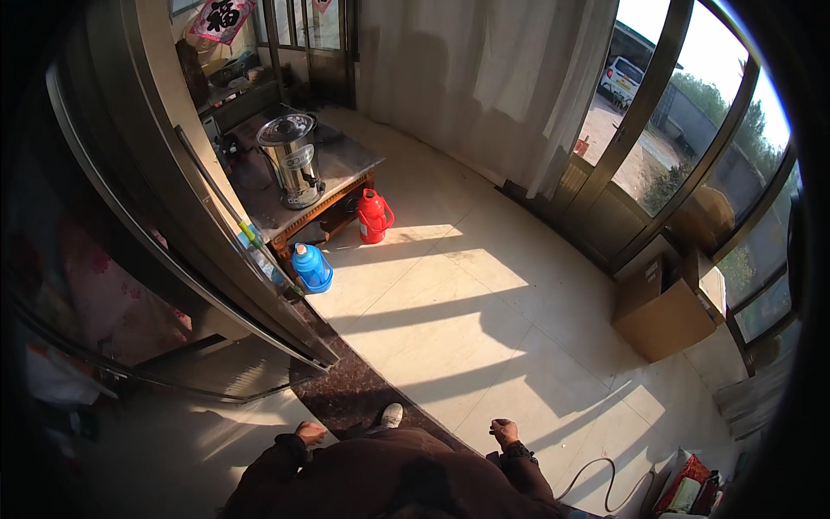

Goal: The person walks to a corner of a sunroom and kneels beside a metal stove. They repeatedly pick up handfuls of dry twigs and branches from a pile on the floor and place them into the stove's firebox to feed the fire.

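Left forearm (pixel 270 463): dark-sleeved, out at the torso's (pixel 415 467) left
Left hand (pixel 310 432): bare, fingers bent toward the right, closure unclear
Right forearm (pixel 526 477): sleeved, angled away from the torso's right
Right hand (pixel 504 431): bare, fingers curled, closure unclear
Foot (pixel 392 415): pale-shod, just beyond the torso

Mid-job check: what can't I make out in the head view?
All head view:
- Palms of the left hand and right hand: hidden by curled fingers.
- Inside the steel urn: hidden by its metal wall.
- Cardboard box contents: hidden by its sides.
- White car details: too small.
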Tool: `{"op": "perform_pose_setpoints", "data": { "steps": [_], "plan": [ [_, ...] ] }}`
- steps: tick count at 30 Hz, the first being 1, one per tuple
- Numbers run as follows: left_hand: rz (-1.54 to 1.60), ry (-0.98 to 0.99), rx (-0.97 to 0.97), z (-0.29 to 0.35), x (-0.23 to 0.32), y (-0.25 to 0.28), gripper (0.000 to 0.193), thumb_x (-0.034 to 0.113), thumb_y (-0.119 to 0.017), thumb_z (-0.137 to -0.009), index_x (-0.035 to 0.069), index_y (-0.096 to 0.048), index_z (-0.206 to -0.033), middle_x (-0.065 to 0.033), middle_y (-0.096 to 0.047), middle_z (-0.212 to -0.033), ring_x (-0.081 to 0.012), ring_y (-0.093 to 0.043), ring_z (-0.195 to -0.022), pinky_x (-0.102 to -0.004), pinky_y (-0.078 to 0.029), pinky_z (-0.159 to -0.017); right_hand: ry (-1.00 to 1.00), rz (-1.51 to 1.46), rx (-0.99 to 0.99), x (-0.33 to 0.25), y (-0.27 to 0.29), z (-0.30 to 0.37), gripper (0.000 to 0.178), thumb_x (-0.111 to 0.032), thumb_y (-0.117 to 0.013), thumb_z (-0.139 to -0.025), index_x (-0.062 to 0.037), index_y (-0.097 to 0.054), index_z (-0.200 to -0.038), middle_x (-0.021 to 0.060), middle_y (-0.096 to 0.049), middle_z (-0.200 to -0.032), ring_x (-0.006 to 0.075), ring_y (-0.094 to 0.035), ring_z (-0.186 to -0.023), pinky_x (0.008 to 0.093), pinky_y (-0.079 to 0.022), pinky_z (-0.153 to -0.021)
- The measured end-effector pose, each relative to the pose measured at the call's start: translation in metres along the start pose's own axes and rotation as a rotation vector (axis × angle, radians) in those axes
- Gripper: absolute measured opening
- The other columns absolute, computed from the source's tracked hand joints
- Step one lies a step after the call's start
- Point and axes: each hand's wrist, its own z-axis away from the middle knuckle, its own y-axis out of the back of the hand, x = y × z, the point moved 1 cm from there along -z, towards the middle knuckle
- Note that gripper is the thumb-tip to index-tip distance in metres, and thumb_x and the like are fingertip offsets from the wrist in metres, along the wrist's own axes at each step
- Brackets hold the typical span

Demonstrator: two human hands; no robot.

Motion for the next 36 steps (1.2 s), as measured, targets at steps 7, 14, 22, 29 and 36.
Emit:
{"op": "perform_pose_setpoints", "data": {
  "steps": [7, 14, 22, 29, 36],
  "plan": [
    [0.184, -0.35, 0.189, -0.193, 0.334, 0.102, 0.026, 0.019, -0.063, -0.088, -0.003, -0.069, -0.101, -0.0085, -0.07, -0.087, -0.0159, -0.065, -0.072, -0.03, -0.052, -0.062, -0.387, 0.237, -0.023, -0.092, 0.059, -0.086, 0.022, -0.013, -0.059, -0.082, 0.0057, -0.068, -0.089, 0.0132, -0.068, -0.077, 0.0213, -0.069, -0.068, 0.0329, -0.057, -0.061],
    [0.394, -0.086, 0.204, -0.286, 0.513, 0.142, 0.03, 0.026, -0.064, -0.089, -0.002, -0.068, -0.101, -0.0076, -0.069, -0.084, -0.0151, -0.065, -0.069, -0.0278, -0.051, -0.061, -0.367, 0.27, -0.076, -0.257, 0.07, -0.371, 0.019, -0.019, -0.059, -0.084, -0.0046, -0.071, -0.081, 0.0078, -0.068, -0.07, 0.0179, -0.068, -0.062, 0.0323, -0.055, -0.059],
    [0.474, -0.013, 0.251, -0.372, 0.6, 0.184, 0.027, 0.019, -0.067, -0.087, -0.004, -0.068, -0.101, -0.0111, -0.067, -0.08, -0.0196, -0.064, -0.066, -0.0321, -0.051, -0.056, 0.215, 0.55, -0.027, -0.621, -0.042, -0.782, 0.023, -0.017, -0.057, -0.089, 0.0031, -0.069, -0.089, 0.0093, -0.068, -0.072, 0.0179, -0.067, -0.063, 0.0307, -0.054, -0.059],
    [0.345, 0.0, 0.163, -0.526, 0.754, 0.336, 0.028, 0.026, -0.067, -0.086, 0.0, -0.071, -0.094, -0.0104, -0.069, -0.079, -0.0188, -0.067, -0.065, -0.0329, -0.051, -0.053, 0.21, 0.238, -0.196, -0.809, -0.118, -0.932, 0.024, -0.014, -0.058, -0.09, 0.0075, -0.067, -0.096, 0.0142, -0.068, -0.084, 0.0221, -0.068, -0.072, 0.0345, -0.057, -0.063],
    [0.661, -0.286, 0.356, -0.689, 1.006, 0.564, 0.027, 0.025, -0.065, -0.089, 0.0, -0.069, -0.098, -0.0083, -0.068, -0.086, -0.0161, -0.064, -0.078, -0.029, -0.05, -0.066, 0.219, 1.032, -0.458, -0.873, -0.129, -1.05, 0.025, -0.019, -0.05, -0.085, -0.0024, -0.068, -0.079, 0.0113, -0.07, -0.078, 0.023, -0.069, -0.071, 0.0366, -0.055, -0.06]
  ]
}}
